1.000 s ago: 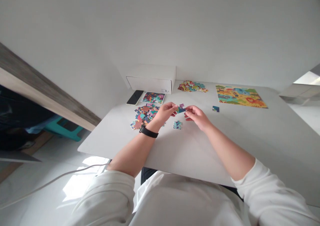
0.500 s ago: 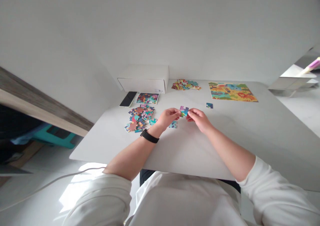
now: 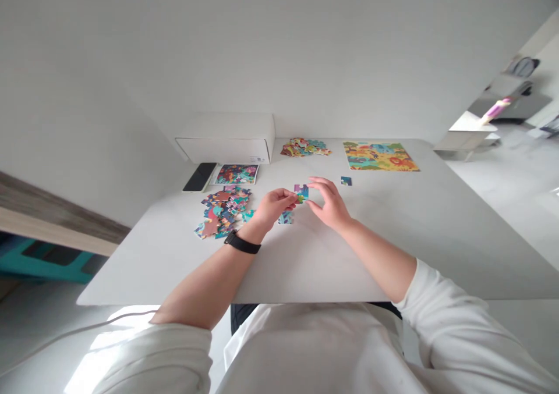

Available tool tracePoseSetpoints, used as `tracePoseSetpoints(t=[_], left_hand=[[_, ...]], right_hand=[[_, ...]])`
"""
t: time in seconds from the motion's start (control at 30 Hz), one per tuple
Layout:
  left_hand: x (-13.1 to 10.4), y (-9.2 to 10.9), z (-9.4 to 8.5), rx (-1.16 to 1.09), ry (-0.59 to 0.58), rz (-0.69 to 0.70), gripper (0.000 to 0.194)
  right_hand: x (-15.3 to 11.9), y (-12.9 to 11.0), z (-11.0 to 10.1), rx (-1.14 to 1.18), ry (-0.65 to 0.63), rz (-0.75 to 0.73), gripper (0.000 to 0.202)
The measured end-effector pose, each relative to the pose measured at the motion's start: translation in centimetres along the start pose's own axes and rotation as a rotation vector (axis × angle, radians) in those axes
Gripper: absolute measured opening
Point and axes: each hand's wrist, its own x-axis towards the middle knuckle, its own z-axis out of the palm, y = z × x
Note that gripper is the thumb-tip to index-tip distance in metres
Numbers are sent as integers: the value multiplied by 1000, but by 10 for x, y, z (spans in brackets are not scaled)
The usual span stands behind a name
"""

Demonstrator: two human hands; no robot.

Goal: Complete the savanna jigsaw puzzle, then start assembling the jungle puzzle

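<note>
Between thumb and fingers my left hand (image 3: 276, 206) pinches a small purple, blue and green puzzle piece (image 3: 301, 192), held a little above the table. My right hand (image 3: 328, 202) is at the piece's right side, thumb and fingers spread around its edge without gripping it. Below my left hand lies a light-blue puzzle piece (image 3: 286, 217). A heap of loose puzzle pieces (image 3: 225, 208) spreads to the left of my left hand. Beyond my right hand, a single dark-blue puzzle piece (image 3: 346, 181) rests on the table.
A white box (image 3: 225, 148) stands against the wall, with a phone (image 3: 200, 177) and a colourful picture card (image 3: 237, 174) before it. Another pile of puzzle pieces (image 3: 304, 147) lies at the back. An animal picture sheet (image 3: 379, 156) is at the back right of the white table (image 3: 419, 231).
My right hand has let go of the puzzle piece and its fingers have opened. My left hand keeps hold of it. The view has turned slightly to the right.
</note>
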Motion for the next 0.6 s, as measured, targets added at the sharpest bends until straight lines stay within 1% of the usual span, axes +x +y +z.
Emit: tracePoseSetpoints(t=[0.1, 0.2, 0.33, 0.4, 0.47, 0.6], left_hand=[[0, 0, 1, 15, -6, 4, 55], [1, 0, 2, 37, -14, 17, 58], [0, 1, 2, 72, -53, 53, 61], [1, 0, 0, 130, -62, 85, 61], [3, -2, -3, 221, -61, 124, 60], [5, -6, -10, 419, -41, 179, 54]], right_hand=[[2, -5, -5, -90, -70, -47, 32], [5, -7, -9, -151, -114, -59, 29], [10, -2, -25, -215, -156, -59, 29], [11, 8, -41, -203, -164, -57, 30], [9, 22, -60, -181, -184, -45, 29], [-7, 58, -104, -156, -251, 55, 22]])
